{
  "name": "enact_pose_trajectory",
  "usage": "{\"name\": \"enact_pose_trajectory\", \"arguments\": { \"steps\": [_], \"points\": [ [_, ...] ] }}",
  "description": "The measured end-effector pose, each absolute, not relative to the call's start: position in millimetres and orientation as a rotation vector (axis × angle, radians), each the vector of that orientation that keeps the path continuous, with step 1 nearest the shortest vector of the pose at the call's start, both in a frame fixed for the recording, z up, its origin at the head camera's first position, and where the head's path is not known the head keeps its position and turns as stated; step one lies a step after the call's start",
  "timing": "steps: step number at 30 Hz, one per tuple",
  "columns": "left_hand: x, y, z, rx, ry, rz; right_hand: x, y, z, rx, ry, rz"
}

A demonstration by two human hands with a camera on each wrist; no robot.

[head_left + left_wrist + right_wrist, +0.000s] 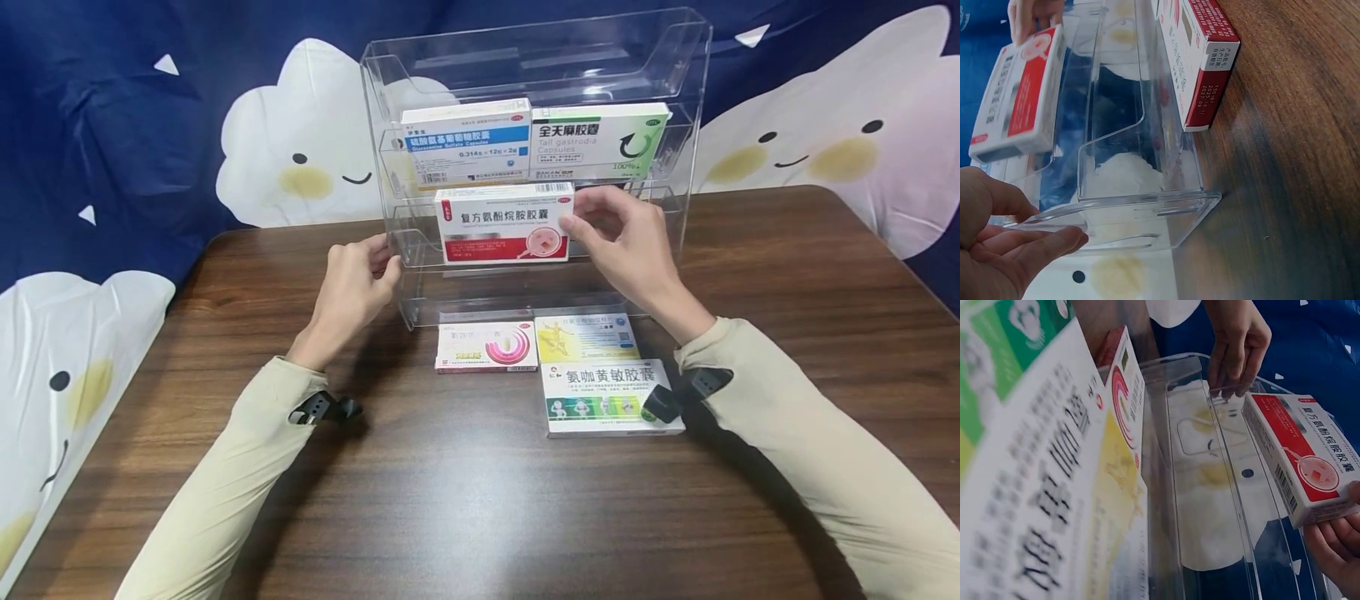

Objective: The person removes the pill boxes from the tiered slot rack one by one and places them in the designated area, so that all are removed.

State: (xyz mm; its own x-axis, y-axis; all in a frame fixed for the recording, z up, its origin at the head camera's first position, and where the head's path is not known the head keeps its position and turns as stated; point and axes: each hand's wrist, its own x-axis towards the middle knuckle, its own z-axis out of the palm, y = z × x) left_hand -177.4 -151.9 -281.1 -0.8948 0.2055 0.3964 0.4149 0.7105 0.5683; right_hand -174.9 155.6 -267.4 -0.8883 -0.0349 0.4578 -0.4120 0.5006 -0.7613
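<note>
My right hand (pixel 637 246) pinches a red-and-white medicine box (pixel 502 223) by its right end, at the middle tier of a clear display rack (pixel 536 62). In the right wrist view the same medicine box (pixel 1304 453) is tilted, with fingers under its near end. On the other side, my left hand (pixel 352 279) grips the rack's left side edge; the left wrist view shows the thumb and fingers of that hand (pixel 1007 244) around the clear panel. On the tier above stand a blue-and-white medicine box (pixel 467 148) and a green-and-white medicine box (pixel 600 146), side by side.
Before the rack, on the wooden table (pixel 420 492), lie a pink-and-white box (pixel 486 346), a yellow-and-white box (pixel 588 337) and a larger green-and-white box (pixel 607 387), which touches the yellow one. Behind hangs a blue curtain (pixel 165 142) with cloud faces.
</note>
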Motion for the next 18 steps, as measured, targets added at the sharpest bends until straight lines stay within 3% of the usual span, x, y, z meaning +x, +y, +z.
{"name": "enact_pose_trajectory", "arguments": {
  "steps": [18],
  "points": [
    [-177.4,-152.3,-281.4,-0.481,-2.613,-0.982,-132.6,144.3,-290.2,0.528,-2.475,1.362]
  ]
}}
